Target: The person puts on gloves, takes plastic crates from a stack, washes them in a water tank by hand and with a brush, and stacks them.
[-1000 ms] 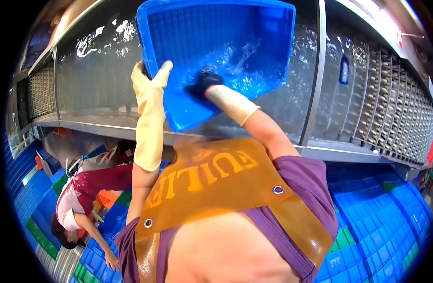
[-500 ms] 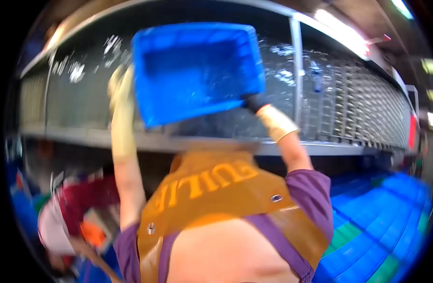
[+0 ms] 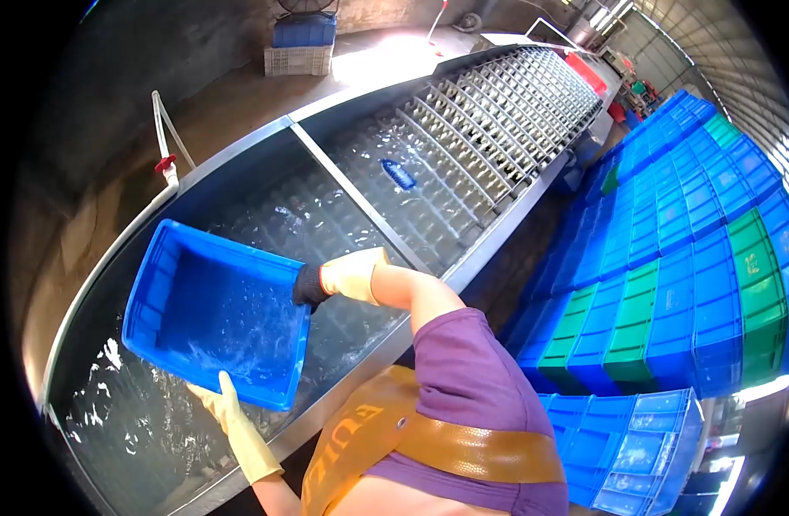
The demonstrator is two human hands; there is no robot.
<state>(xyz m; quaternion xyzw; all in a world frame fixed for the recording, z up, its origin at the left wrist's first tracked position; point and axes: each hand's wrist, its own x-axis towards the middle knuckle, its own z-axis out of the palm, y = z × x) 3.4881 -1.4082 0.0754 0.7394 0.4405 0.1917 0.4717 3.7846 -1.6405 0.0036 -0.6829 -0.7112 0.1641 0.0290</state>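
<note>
A blue plastic crate (image 3: 231, 310) is held tilted over the water of a long metal trough (image 3: 386, 340), its open side facing me, with some water inside. My right hand (image 3: 310, 286), in a black glove with a pale yellow cuff, is closed on the crate's right rim. My left hand (image 3: 225, 402) wears a pale yellow rubber glove and grips the near rim, thumb over the edge and fingers mostly hidden beneath. Farther along the trough, a small blue brush-like object (image 3: 399, 174) lies in the water, apart from both hands.
A metal crossbar (image 3: 351, 191) spans the trough; beyond it rises a slatted conveyor (image 3: 506, 112). Stacked blue and green crates (image 3: 669, 292) stand at my right. A white pipe with a red valve (image 3: 166, 163) runs along the far edge. More crates (image 3: 300, 60) sit by the wall.
My view has swung toward the conveyor and the stacked crates. The left hand, beside the crate before, now grips its near rim. The right hand still holds the crate.
</note>
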